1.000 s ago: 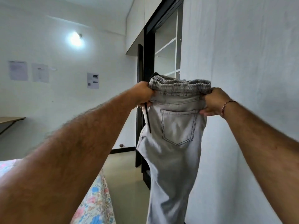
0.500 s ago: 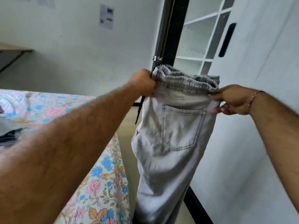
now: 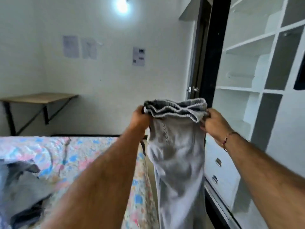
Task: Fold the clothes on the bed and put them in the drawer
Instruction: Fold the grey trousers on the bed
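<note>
Light grey jeans (image 3: pixel 178 162) with an elastic waistband hang in the air between the bed and the wardrobe. My left hand (image 3: pixel 140 119) grips the left end of the waistband. My right hand (image 3: pixel 214 124) grips the right end. The legs drop straight down out of view at the bottom. The bed (image 3: pixel 79 151) with a flowered sheet lies at the left, and a heap of grey and dark clothes (image 3: pixel 21 187) rests on it at the lower left. White drawers (image 3: pixel 219 169) with metal handles sit in the wardrobe just right of the jeans.
An open white wardrobe (image 3: pixel 257 66) with shelves and folded white items fills the right side, framed by a black sliding rail (image 3: pixel 214 52). A wooden wall desk (image 3: pixel 39 98) stands at the far left. Papers hang on the back wall. A narrow floor strip runs between bed and wardrobe.
The view has swung left and up, so the bed, desk and open shelves now show. The jeans have moved with my hands and the waistband now gapes toward me; both grips are unchanged.
</note>
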`<state>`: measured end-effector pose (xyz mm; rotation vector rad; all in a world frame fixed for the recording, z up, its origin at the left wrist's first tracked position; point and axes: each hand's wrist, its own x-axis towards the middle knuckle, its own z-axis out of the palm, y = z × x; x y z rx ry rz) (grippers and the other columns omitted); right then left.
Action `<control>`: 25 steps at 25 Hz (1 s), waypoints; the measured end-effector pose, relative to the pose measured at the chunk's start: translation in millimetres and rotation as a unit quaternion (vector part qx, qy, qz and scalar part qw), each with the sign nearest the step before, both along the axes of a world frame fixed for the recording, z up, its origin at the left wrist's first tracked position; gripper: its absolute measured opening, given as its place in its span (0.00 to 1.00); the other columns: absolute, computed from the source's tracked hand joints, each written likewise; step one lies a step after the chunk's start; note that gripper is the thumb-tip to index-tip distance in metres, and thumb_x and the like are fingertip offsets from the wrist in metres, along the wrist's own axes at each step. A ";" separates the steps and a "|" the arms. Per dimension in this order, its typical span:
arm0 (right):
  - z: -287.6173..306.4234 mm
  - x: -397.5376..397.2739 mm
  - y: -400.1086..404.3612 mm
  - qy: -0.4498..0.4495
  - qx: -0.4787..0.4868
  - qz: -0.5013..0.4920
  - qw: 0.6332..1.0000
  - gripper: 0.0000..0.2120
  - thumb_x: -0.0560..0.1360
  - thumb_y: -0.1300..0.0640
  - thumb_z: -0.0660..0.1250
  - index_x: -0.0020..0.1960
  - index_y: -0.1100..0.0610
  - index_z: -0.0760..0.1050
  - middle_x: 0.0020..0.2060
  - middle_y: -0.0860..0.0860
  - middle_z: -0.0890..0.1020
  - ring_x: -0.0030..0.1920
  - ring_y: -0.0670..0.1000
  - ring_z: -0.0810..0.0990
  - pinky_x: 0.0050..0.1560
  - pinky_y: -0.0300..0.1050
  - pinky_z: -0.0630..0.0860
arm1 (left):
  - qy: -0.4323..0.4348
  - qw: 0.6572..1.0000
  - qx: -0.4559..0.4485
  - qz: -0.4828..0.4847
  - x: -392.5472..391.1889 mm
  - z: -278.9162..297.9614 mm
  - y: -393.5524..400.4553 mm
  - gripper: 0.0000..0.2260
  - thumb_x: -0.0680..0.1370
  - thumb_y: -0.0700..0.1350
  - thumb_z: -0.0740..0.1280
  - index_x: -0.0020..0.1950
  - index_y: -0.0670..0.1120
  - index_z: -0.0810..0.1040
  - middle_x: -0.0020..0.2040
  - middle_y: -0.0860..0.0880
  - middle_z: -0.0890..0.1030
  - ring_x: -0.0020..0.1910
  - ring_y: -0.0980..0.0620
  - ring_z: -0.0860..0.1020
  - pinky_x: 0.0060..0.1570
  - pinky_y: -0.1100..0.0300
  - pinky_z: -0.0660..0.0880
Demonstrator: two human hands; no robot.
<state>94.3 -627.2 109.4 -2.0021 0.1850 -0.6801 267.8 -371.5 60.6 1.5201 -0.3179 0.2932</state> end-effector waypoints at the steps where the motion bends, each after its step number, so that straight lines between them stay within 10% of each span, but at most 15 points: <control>1: 43.6 16.1 14.0 -0.068 -0.013 0.008 0.998 0.06 0.73 0.55 0.67 0.49 0.46 0.78 0.48 0.54 0.84 0.51 0.57 0.83 0.54 0.59 0.81 | -0.063 0.998 -0.017 0.023 7.2 63.4 22.0 0.17 0.68 0.35 0.72 0.56 0.44 0.84 0.52 0.39 0.87 0.55 0.38 0.84 0.58 0.36 0.81; 5: 186.2 35.1 80.1 -0.272 -0.019 0.036 0.961 0.03 0.76 0.56 0.68 0.47 0.54 0.76 0.43 0.53 0.83 0.44 0.49 0.77 0.50 0.56 0.78 | -0.210 0.976 -0.056 -0.002 -48.9 262.8 101.5 0.16 0.70 0.31 0.69 0.57 0.38 0.80 0.49 0.41 0.84 0.48 0.46 0.81 0.49 0.53 0.79; 10: 203.3 3.7 154.8 -0.318 -0.021 0.074 0.945 0.04 0.74 0.55 0.67 0.48 0.53 0.74 0.43 0.55 0.83 0.42 0.50 0.77 0.45 0.54 0.78 | -0.238 0.971 -0.026 0.005 -131.2 293.9 190.8 0.15 0.70 0.32 0.68 0.52 0.47 0.80 0.40 0.50 0.81 0.39 0.53 0.77 0.43 0.58 0.75; 16: -26.0 -108.5 219.1 -0.179 -0.014 0.172 0.969 0.12 0.80 0.62 0.62 0.52 0.45 0.79 0.48 0.45 0.84 0.52 0.49 0.81 0.58 0.52 0.77 | -0.184 0.973 0.135 0.047 -257.1 68.5 285.3 0.10 0.65 0.42 0.74 0.40 0.54 0.78 0.35 0.55 0.78 0.37 0.54 0.74 0.42 0.59 0.71; 22: -341.3 -304.7 285.8 0.057 -0.096 0.235 0.965 0.26 0.77 0.64 0.69 0.55 0.30 0.79 0.50 0.28 0.83 0.55 0.26 0.77 0.54 0.27 0.72 | 0.048 0.851 0.521 0.052 -461.6 -235.7 389.5 0.12 0.74 0.50 0.74 0.42 0.59 0.71 0.38 0.57 0.75 0.43 0.53 0.76 0.37 0.64 0.66; 25: -403.0 -372.7 297.4 0.116 -0.094 0.264 0.953 0.22 0.73 0.39 0.74 0.65 0.38 0.78 0.53 0.13 0.71 0.67 0.34 0.75 0.59 0.16 0.59 | 0.005 0.803 0.596 0.012 -514.6 -278.2 405.1 0.06 0.73 0.55 0.69 0.48 0.59 0.77 0.44 0.59 0.75 0.52 0.51 0.78 0.43 0.62 0.69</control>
